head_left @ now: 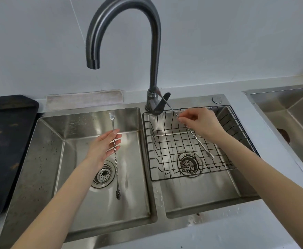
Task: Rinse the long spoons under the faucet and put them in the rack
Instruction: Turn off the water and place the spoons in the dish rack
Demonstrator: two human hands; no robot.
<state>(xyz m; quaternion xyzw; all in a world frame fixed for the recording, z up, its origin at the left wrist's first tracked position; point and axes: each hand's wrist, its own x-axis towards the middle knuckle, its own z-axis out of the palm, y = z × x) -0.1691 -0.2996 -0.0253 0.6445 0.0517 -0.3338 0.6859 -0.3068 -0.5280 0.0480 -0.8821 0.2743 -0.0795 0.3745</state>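
My left hand (105,145) pinches a long twisted-handle spoon (116,164) above the left basin, bowl end up, forked end hanging low near the drain. My right hand (202,123) grips a second long twisted spoon (199,141) over the black wire rack (165,141) in the right basin; this spoon slants, its lower tip touching the rack's wires, its upper end near the faucet lever. The dark gooseneck faucet (154,51) has its spout (93,64) over the left basin. No water runs from it.
The steel double sink (147,186) has a strainer drain (103,174) on the left and another (189,164) under the rack. A black tray (3,141) lies at the left, a folded cloth (84,99) behind the sink, another steel basin (290,112) at the right.
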